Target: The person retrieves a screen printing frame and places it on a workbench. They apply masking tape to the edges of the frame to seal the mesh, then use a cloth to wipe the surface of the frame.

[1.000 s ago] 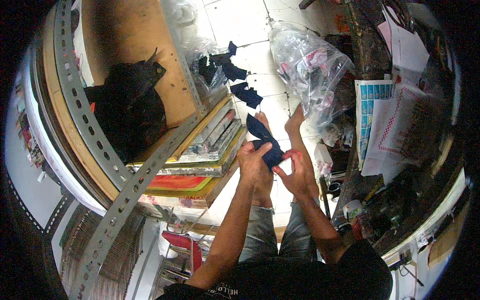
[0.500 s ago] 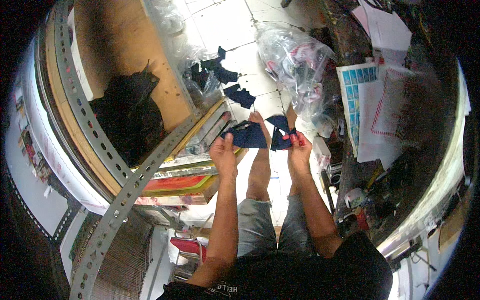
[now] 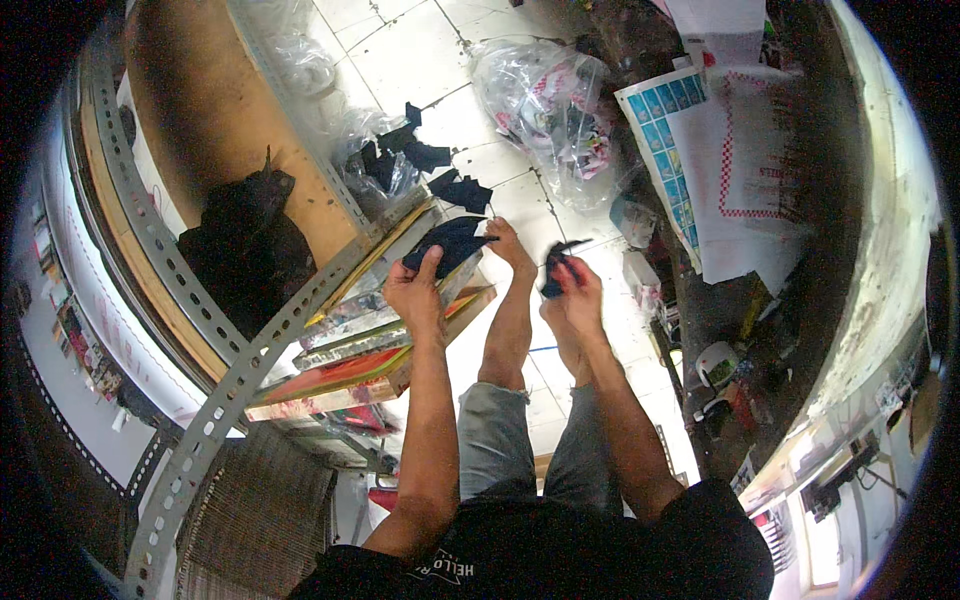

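Observation:
My left hand point(image 3: 416, 290) pinches a dark navy piece of fabric point(image 3: 452, 243) between thumb and fingers, and the piece stretches off to the right. In my right hand point(image 3: 580, 293) is a smaller, bunched dark fabric scrap point(image 3: 556, 267), its loose end sticking out at the top. A gap separates the two pieces. Beyond my left hand, several dark cloth scraps point(image 3: 462, 190) lie on the tiled floor. Others rest by a clear plastic bag point(image 3: 378, 135).
Framed screens point(image 3: 345, 385) are stacked at my left under a perforated metal rail point(image 3: 235, 390). Black cloth point(image 3: 245, 235) lies on a wooden board point(image 3: 190, 110). At right are a filled clear bag point(image 3: 555, 120) and a dark bench with printed sheets point(image 3: 745, 180). My bare feet stand on tiles.
My hands have moved apart, the left one further left with its fabric. The scrap in my right hand is now more bunched up. The view has shifted.

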Motion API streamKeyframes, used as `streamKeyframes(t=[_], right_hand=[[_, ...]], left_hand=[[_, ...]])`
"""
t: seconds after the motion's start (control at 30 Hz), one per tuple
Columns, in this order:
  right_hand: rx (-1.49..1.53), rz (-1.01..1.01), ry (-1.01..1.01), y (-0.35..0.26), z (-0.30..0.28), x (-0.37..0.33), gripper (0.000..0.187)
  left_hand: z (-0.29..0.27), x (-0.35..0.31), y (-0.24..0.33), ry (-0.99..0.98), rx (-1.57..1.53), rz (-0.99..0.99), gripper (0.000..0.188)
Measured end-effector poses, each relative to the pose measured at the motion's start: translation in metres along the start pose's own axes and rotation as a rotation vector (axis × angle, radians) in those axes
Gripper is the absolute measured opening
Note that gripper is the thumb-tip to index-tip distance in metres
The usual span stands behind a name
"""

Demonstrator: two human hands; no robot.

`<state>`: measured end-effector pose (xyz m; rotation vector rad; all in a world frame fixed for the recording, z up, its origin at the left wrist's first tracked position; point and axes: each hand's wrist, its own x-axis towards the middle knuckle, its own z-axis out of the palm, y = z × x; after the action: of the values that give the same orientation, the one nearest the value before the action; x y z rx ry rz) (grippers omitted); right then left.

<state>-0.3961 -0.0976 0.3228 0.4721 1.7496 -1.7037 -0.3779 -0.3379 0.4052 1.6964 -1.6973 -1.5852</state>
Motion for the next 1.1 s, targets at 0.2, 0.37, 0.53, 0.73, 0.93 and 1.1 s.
streamKeyframes(t=[0.2, 0.37, 0.53, 0.73, 0.93, 1.1], right_hand=[[-0.259, -0.043, -0.396, -0.047, 0.082, 0.029, 0.099], [-0.26, -0.212, -0.585, -0.024, 0.071, 0.021, 0.073], [-0.606, -0.172, 0.02, 0.021, -0.001, 0.01, 0.026], [-0.829, 0.331, 0.708, 0.089, -0.138, 0.072, 0.081], [-0.975, 0.289, 0.579, 0.117, -0.179, 0.136, 0.097], [-1.15, 0.555, 0.509, 0.088, -0.169, 0.144, 0.088]], left_hand=[[0.001, -0.001, -0.017, -0.074, 0.074, 0.016, 0.014], [0.015, -0.022, -0.043, -0.446, 0.085, -0.268, 0.01], [0.017, -0.051, -0.093, -0.479, 0.276, -0.182, 0.035], [-0.016, -0.108, -0.158, -0.581, 0.325, -0.264, 0.046], [-0.062, -0.139, -0.211, -0.614, 0.476, -0.334, 0.045], [-0.07, -0.139, -0.215, -0.593, 0.406, -0.33, 0.048]])
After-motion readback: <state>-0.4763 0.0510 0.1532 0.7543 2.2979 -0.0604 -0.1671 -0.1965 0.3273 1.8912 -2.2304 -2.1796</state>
